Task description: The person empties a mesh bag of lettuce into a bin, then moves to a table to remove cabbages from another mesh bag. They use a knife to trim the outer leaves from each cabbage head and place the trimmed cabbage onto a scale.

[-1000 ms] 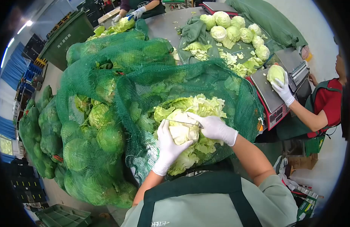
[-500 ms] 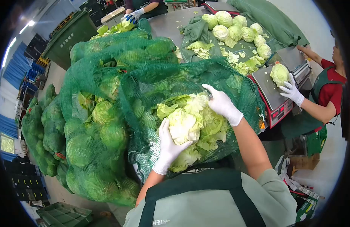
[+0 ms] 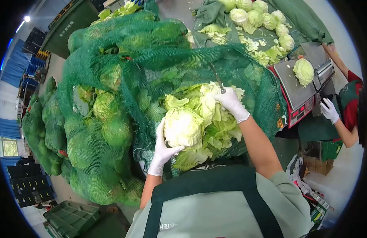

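Observation:
My left hand (image 3: pixel 161 148) is wrapped round the side of a pale, trimmed cabbage (image 3: pixel 183 126), thumb along its lower edge. In my right hand (image 3: pixel 233 104) is a knife (image 3: pixel 217 76) with a slim curved blade that points up and away, apart from the cabbage. Both hands wear white gloves. Loose cabbage leaves (image 3: pixel 221 137) lie beneath and beside the cabbage, between my hands. They rest on a green mesh bag (image 3: pixel 253 93), through which more cabbage shows. My right fingertips are partly hidden by the grip.
Filled mesh sacks of cabbages (image 3: pixel 100 154) are piled at left. A scale (image 3: pixel 292 85) at right bears one cabbage (image 3: pixel 303 72), near a co-worker's gloved hand (image 3: pixel 329 111). Several trimmed cabbages (image 3: pixel 255 18) and leaf scraps lie on the table behind. A green bin (image 3: pixel 74 27) stands back left.
My right hand has turned, bringing the knife blade into clear view. My left hand and its cabbage have tilted and shifted slightly left. The co-worker's hand has let go of the cabbage on the scale.

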Action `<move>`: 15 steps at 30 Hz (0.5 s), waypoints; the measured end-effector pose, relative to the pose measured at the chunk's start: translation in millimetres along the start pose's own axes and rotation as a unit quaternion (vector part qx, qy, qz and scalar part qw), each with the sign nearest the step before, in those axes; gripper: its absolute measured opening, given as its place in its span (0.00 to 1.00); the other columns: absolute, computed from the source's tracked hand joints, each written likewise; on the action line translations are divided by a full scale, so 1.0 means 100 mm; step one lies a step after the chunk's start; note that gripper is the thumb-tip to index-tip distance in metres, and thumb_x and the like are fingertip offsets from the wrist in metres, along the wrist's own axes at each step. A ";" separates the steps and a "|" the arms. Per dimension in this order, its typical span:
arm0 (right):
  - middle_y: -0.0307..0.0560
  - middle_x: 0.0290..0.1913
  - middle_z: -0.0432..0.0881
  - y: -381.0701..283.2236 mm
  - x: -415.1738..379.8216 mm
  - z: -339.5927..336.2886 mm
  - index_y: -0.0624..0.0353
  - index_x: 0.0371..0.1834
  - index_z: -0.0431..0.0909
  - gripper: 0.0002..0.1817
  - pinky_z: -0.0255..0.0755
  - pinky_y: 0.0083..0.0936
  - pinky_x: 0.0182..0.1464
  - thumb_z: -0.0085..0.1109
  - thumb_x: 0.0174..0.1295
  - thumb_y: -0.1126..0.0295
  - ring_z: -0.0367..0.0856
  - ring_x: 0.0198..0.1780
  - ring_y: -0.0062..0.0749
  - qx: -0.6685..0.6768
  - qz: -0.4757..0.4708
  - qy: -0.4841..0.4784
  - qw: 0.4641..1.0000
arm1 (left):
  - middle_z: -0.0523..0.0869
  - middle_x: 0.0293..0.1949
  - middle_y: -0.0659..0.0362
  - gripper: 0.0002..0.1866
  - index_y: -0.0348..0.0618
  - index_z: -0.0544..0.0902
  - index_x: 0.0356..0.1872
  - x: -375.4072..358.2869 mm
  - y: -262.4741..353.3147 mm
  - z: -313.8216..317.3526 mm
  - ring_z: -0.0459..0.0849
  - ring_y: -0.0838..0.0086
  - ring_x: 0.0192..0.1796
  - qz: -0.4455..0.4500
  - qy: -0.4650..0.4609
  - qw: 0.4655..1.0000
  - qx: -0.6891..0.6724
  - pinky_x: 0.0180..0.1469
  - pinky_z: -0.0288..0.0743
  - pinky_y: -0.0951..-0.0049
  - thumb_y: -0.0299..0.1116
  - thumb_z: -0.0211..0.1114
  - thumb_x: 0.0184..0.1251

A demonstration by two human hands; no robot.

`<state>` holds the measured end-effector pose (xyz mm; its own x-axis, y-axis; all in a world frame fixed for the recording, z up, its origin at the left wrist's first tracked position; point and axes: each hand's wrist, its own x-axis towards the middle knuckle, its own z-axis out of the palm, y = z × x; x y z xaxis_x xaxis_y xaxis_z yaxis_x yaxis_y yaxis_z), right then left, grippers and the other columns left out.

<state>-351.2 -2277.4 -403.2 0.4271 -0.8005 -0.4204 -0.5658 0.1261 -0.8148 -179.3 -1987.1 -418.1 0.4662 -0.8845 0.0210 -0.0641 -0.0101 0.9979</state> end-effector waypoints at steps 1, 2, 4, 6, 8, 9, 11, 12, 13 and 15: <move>0.44 0.27 0.87 -0.02 -0.05 0.02 0.60 0.33 0.85 0.12 0.76 0.33 0.30 0.73 0.53 0.63 0.83 0.24 0.33 -0.045 -0.028 0.016 0.998 | 0.60 0.74 0.48 0.67 0.37 0.54 0.80 -0.06 -0.02 -0.03 0.64 0.58 0.76 -0.012 0.007 0.999 -0.030 0.78 0.59 0.58 0.44 0.89 0.39; 0.44 0.28 0.87 -0.05 -0.11 0.05 0.58 0.37 0.85 0.13 0.78 0.33 0.31 0.74 0.54 0.62 0.84 0.25 0.35 -0.090 -0.056 0.032 0.994 | 0.60 0.74 0.48 0.67 0.37 0.54 0.80 -0.12 -0.03 -0.05 0.64 0.58 0.76 -0.012 0.011 1.000 -0.012 0.78 0.59 0.59 0.45 0.89 0.39; 0.46 0.37 0.89 -0.29 -0.46 0.06 0.54 0.46 0.84 0.19 0.80 0.33 0.36 0.74 0.55 0.58 0.86 0.30 0.39 -0.142 -0.273 0.205 0.929 | 0.59 0.75 0.48 0.67 0.37 0.53 0.80 -0.17 -0.01 -0.07 0.63 0.59 0.76 -0.003 0.018 1.000 0.023 0.78 0.59 0.59 0.45 0.89 0.40; 0.48 0.47 0.88 -0.44 -0.76 0.12 0.50 0.57 0.81 0.26 0.82 0.34 0.42 0.73 0.58 0.54 0.88 0.36 0.41 -0.135 -0.391 0.205 0.887 | 0.60 0.75 0.47 0.66 0.38 0.51 0.81 -0.22 0.01 -0.09 0.64 0.59 0.76 -0.018 0.011 0.998 0.062 0.77 0.60 0.60 0.41 0.87 0.43; 0.49 0.54 0.86 -0.44 -0.98 0.30 0.47 0.64 0.78 0.29 0.83 0.33 0.45 0.70 0.60 0.52 0.88 0.38 0.39 -0.135 -0.401 0.092 0.901 | 0.61 0.74 0.46 0.65 0.38 0.48 0.81 -0.26 0.12 -0.06 0.65 0.59 0.75 -0.057 0.017 0.998 0.009 0.76 0.61 0.61 0.37 0.86 0.46; 0.48 0.54 0.86 -0.45 -1.08 0.45 0.47 0.65 0.78 0.29 0.83 0.32 0.45 0.69 0.61 0.52 0.88 0.36 0.36 -0.162 -0.403 0.061 0.898 | 0.62 0.74 0.45 0.65 0.39 0.46 0.82 -0.26 0.23 0.01 0.66 0.59 0.75 -0.085 0.029 0.994 -0.064 0.76 0.62 0.62 0.34 0.84 0.48; 0.48 0.51 0.87 -0.37 -1.19 0.65 0.47 0.64 0.80 0.27 0.82 0.30 0.43 0.67 0.63 0.52 0.88 0.35 0.31 -0.160 -0.384 0.030 0.909 | 0.64 0.73 0.44 0.63 0.40 0.44 0.82 -0.23 0.30 0.19 0.67 0.59 0.74 -0.119 0.072 0.982 -0.124 0.75 0.63 0.62 0.30 0.82 0.51; 0.49 0.47 0.88 -0.32 -1.20 0.75 0.47 0.62 0.81 0.25 0.82 0.28 0.42 0.67 0.64 0.52 0.88 0.36 0.29 -0.129 -0.364 0.027 0.922 | 0.65 0.72 0.44 0.62 0.40 0.43 0.82 -0.20 0.29 0.28 0.68 0.59 0.73 -0.126 0.105 0.980 -0.110 0.75 0.63 0.62 0.29 0.80 0.52; 0.49 0.43 0.88 -0.29 -1.17 0.80 0.47 0.61 0.83 0.23 0.82 0.26 0.42 0.67 0.64 0.53 0.89 0.36 0.27 -0.099 -0.345 0.022 0.933 | 0.65 0.72 0.44 0.61 0.41 0.43 0.82 -0.17 0.28 0.35 0.68 0.60 0.73 -0.132 0.142 0.976 -0.096 0.75 0.64 0.62 0.27 0.79 0.53; 0.47 0.36 0.88 -0.28 -1.06 0.68 0.48 0.58 0.84 0.21 0.81 0.29 0.40 0.66 0.64 0.55 0.87 0.33 0.30 -0.102 -0.223 -0.038 0.969 | 0.65 0.72 0.45 0.59 0.41 0.46 0.81 -0.17 0.24 0.36 0.68 0.60 0.73 -0.119 0.148 0.976 -0.104 0.75 0.64 0.61 0.28 0.79 0.53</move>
<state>-333.4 -2156.1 -363.0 0.7081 -0.7017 -0.0793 -0.4366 -0.3468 -0.8301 -220.7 -1989.6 -396.9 0.6823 -0.6950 -0.2269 0.2431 -0.0771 0.9669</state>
